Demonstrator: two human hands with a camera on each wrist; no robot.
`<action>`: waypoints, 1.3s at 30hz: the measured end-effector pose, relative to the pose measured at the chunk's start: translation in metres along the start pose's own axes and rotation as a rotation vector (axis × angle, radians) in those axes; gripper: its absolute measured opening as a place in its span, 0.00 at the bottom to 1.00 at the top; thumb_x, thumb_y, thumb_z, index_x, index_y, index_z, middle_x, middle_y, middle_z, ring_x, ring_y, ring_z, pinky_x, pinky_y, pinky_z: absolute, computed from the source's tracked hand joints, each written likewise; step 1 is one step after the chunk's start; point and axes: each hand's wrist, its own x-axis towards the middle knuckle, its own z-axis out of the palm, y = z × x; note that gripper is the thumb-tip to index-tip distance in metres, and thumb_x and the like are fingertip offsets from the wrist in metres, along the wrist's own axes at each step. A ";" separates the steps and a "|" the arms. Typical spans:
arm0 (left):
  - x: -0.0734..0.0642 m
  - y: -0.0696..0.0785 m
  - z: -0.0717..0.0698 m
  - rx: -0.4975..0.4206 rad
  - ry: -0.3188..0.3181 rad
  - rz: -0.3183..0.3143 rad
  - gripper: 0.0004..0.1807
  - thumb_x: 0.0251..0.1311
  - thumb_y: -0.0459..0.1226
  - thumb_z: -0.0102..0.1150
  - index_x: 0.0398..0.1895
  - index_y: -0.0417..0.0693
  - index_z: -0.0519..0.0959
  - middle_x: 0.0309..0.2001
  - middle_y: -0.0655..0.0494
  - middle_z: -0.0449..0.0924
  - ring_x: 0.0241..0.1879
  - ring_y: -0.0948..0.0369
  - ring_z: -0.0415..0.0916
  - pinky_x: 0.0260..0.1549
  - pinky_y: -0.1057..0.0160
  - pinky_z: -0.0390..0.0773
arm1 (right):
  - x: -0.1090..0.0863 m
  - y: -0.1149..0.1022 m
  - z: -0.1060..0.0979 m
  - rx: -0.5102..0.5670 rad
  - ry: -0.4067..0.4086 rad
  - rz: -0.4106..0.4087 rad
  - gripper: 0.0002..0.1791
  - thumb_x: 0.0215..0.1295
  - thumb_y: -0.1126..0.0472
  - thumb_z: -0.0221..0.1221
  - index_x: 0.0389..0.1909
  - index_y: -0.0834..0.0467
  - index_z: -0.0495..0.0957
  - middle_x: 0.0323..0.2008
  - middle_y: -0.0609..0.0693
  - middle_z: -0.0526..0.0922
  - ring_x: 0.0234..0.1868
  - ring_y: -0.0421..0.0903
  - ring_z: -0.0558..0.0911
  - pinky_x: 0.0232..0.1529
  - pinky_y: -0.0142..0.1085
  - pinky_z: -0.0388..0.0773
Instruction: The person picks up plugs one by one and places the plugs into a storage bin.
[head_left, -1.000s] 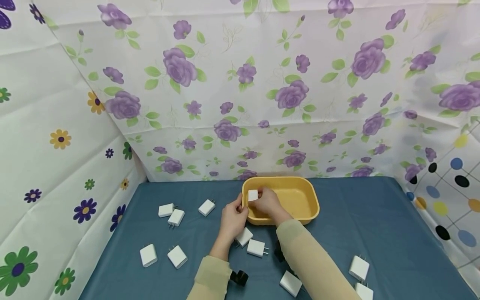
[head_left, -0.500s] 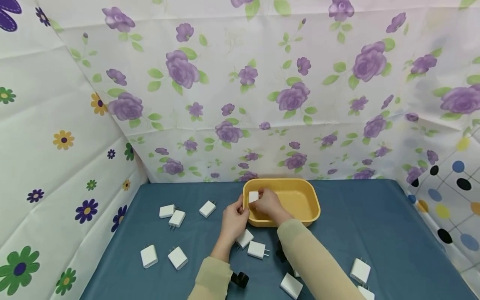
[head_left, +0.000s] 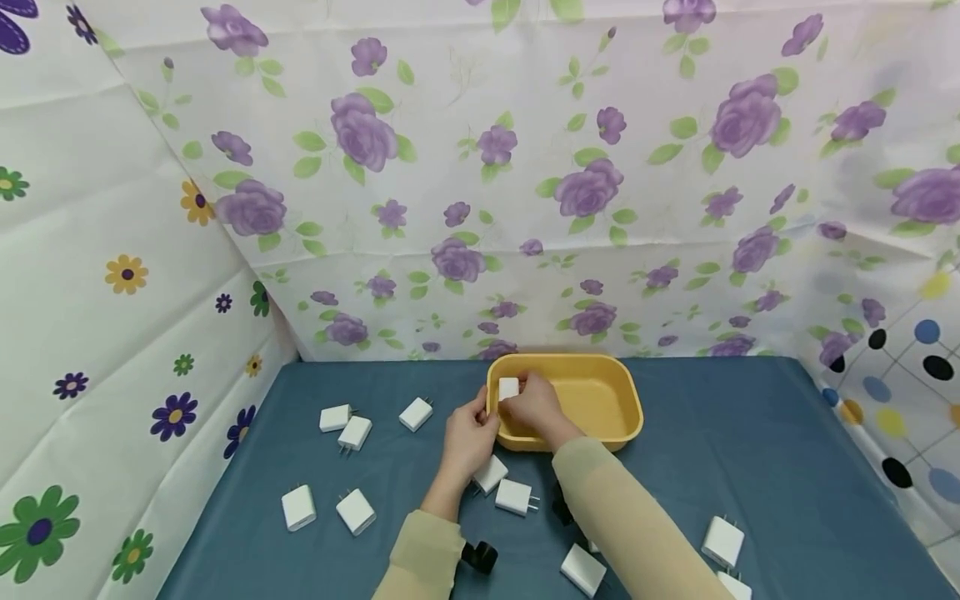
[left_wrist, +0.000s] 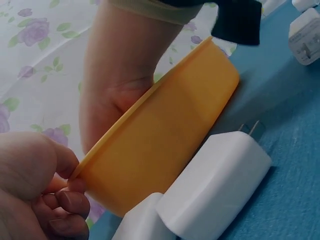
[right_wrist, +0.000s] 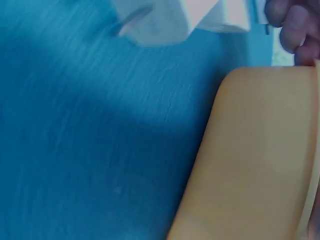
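A yellow plastic basin [head_left: 600, 404] stands at the back of the table. My left hand [head_left: 467, 440] pinches its left rim between thumb and fingers, as the left wrist view also shows at the basin's wall [left_wrist: 160, 145]. Inside the basin, at its left end, my right hand [head_left: 536, 408] holds a white charger plug [head_left: 508, 388] by its side. The charger's prongs are hidden, and whether it touches the basin floor I cannot tell. In the right wrist view the basin's outer wall [right_wrist: 255, 150] blocks the right hand's fingers.
Two white chargers [head_left: 514, 497] lie just in front of the basin. Several more, such as one charger [head_left: 298, 507], are scattered on the left. Others, including a charger [head_left: 722, 542], lie at front right. Patterned sheets [head_left: 457, 167] enclose the blue-covered table [head_left: 720, 433].
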 end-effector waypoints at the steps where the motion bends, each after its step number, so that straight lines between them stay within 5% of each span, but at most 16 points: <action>1: 0.001 0.000 0.000 -0.003 0.000 0.001 0.31 0.70 0.29 0.56 0.77 0.36 0.70 0.23 0.59 0.67 0.20 0.64 0.62 0.22 0.68 0.62 | 0.000 0.000 0.000 0.003 0.001 -0.002 0.32 0.62 0.64 0.73 0.64 0.69 0.75 0.55 0.62 0.82 0.51 0.57 0.81 0.56 0.50 0.80; 39: 0.001 -0.003 0.003 -0.067 -0.011 -0.046 0.31 0.72 0.30 0.59 0.78 0.37 0.69 0.22 0.58 0.67 0.20 0.63 0.61 0.21 0.68 0.61 | 0.000 0.007 -0.003 0.036 0.010 0.031 0.37 0.62 0.62 0.73 0.70 0.68 0.70 0.61 0.63 0.79 0.59 0.59 0.79 0.63 0.52 0.77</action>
